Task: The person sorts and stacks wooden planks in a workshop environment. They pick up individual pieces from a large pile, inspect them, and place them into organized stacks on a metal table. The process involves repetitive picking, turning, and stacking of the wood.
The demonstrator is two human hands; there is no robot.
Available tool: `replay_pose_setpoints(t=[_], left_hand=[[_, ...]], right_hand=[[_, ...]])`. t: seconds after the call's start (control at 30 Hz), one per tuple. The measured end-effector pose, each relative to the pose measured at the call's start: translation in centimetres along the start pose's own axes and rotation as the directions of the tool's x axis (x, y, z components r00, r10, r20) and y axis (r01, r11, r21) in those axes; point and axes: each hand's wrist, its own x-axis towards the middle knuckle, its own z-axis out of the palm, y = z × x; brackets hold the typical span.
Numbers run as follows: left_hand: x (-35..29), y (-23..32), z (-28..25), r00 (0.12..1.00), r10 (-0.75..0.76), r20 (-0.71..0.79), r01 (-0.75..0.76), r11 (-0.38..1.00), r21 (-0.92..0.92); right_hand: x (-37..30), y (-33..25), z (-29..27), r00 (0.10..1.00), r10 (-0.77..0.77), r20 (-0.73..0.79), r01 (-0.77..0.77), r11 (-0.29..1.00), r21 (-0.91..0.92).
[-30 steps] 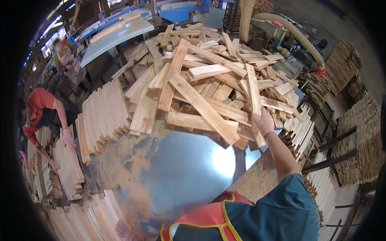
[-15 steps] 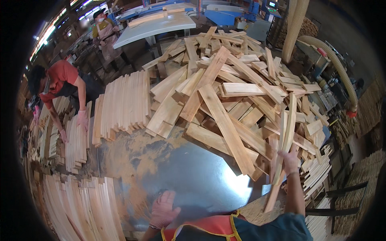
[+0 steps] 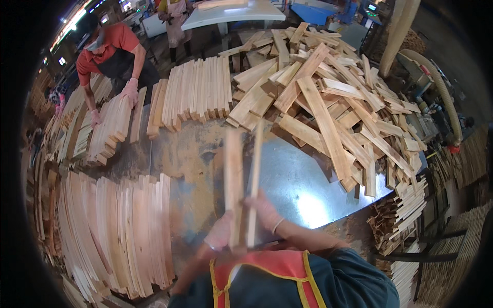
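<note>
In front of my chest I hold two wooden boards upright, a small gap between them. My left hand (image 3: 220,232), in a pink glove, is closed at the lower part of the wider board (image 3: 233,174). My right hand (image 3: 264,210), gloved too, grips the narrow board (image 3: 256,177), which shows its thin edge. Both hands and boards are smeared by motion, so single fingers are hard to make out. Below them is the metal tabletop (image 3: 282,179), partly covered in sawdust.
A jumbled heap of boards (image 3: 321,110) covers the table's far right. Rows of aligned boards stand at the near left (image 3: 115,231) and far left (image 3: 197,90). Across the table, a co-worker (image 3: 110,51) in a red shirt handles another row (image 3: 110,128).
My right hand has brought boards from the heap's right side to the middle. My left hand has risen off the tabletop onto a board. The view has swung left.
</note>
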Motion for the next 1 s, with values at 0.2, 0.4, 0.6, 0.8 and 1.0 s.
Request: replay_pose_setpoints(t=[0.2, 0.4, 0.6, 0.8, 1.0], left_hand=[[-1.1, 2.4, -2.4, 0.857, 0.003, -0.515, 0.364, 0.704, 0.61], [-3.6, -1.7, -8.6, 0.716, 0.015, -0.698, 0.445, 0.761, 0.472], [-12.3, -10.7, -16.9, 0.462, 0.361, -0.81, 0.875, -0.035, 0.483], [-7.9, -5.5, -13.0, 0.504, 0.155, -0.85, 0.856, 0.04, 0.515], [4.2, 5.4, 0.4, 0.885, 0.169, -0.435, 0.049, 0.893, 0.447]], right_hand=[[-3.1, 4.8, 7.1, 0.801, 0.461, 0.381, 0.135, 0.481, -0.866], [4.8, -1.6, 1.7, 0.735, 0.289, 0.614, 0.197, 0.775, -0.601], [9.2, -19.6, -20.1, 0.728, -0.636, -0.255, -0.109, 0.26, -0.959], [13.8, -20.8, -27.3, 0.851, -0.369, -0.373, -0.18, 0.463, -0.868], [11.6, -14.4, -13.5, 0.999, 0.006, 0.053, 0.031, 0.751, -0.66]])
